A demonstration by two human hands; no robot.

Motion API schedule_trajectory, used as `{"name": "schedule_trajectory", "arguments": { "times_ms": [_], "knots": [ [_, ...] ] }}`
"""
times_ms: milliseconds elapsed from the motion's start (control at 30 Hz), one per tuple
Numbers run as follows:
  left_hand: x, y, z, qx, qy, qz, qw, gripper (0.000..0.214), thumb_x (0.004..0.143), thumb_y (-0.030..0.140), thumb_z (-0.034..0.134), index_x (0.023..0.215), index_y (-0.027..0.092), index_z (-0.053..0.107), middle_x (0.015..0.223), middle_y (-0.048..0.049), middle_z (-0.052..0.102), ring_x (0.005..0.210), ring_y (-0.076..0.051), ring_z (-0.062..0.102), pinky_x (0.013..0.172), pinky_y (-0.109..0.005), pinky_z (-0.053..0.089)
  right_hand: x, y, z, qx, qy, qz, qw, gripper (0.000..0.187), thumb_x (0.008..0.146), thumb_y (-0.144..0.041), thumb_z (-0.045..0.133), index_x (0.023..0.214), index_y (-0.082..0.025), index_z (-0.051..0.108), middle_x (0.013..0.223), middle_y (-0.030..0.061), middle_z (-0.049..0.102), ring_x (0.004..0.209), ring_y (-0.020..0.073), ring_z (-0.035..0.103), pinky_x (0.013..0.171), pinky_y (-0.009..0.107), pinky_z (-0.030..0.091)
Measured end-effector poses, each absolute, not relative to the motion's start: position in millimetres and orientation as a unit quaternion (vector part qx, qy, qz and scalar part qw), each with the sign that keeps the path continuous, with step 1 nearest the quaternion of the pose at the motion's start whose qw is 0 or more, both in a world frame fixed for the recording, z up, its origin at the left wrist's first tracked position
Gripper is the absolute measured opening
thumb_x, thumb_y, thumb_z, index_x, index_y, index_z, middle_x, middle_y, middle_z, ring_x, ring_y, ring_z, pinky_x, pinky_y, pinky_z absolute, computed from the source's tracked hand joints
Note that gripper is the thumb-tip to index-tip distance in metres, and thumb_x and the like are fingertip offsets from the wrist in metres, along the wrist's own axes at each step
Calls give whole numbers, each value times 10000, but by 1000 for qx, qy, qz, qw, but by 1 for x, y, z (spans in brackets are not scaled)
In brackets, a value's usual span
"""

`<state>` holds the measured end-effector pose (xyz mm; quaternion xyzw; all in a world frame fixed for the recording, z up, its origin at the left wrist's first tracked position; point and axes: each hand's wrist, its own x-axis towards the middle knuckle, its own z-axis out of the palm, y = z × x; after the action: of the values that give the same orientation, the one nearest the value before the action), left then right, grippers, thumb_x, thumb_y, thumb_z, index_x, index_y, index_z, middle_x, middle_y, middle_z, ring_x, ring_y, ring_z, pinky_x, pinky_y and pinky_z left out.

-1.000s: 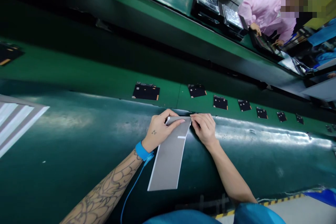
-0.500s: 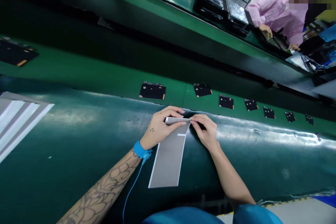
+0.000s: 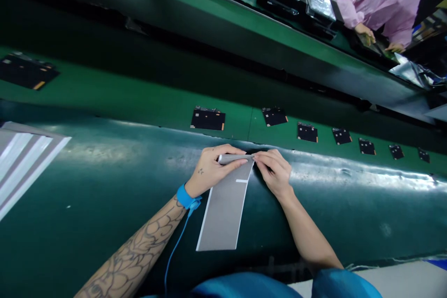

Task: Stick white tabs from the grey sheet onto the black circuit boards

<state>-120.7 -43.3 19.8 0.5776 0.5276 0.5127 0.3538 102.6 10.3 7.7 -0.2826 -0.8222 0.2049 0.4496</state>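
Centre of frame: grey strip (image 3: 223, 209) lies flat on dark green counter (image 3: 104, 186), far end curled up. Left hand (image 3: 211, 170) pinches the curl from the left; right hand (image 3: 274, 172) pinches it from the right. Blue wrist strap (image 3: 186, 196) on left wrist. Above, a row of black boards (image 3: 208, 118) on the green belt (image 3: 122, 98). Upper right: a person in a pink coat (image 3: 380, 4).
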Motion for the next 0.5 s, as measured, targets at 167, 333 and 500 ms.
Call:
{"name": "schedule_trajectory", "arguments": {
  "times_ms": [167,333,500],
  "knots": [
    [-121,-44,21,568,552,498,353,181,915,404,858,969,232,844,974,-42,863,880,-241,822,870,-367,671,103,9,6,-293,-825,201,439,186,1017,-144,701,1100,-296,769,1018,43,848,856,224,803,751,439,638],
    [-120,-45,21,563,574,484,346,222,913,452,842,960,235,845,970,-48,865,882,-255,825,859,-373,674,101,8,10,-321,-807,278,410,163,1052,-172,633,1144,-278,715,1027,54,807,914,225,769,824,436,634],
    [-118,-44,20,565,582,480,335,202,913,431,841,963,236,843,968,-42,864,872,-248,823,834,-351,661,99,7,12,-351,-804,283,387,111,1056,-197,621,1100,-273,689,1072,73,758,1019,250,726,927,475,609]
  ]
}}
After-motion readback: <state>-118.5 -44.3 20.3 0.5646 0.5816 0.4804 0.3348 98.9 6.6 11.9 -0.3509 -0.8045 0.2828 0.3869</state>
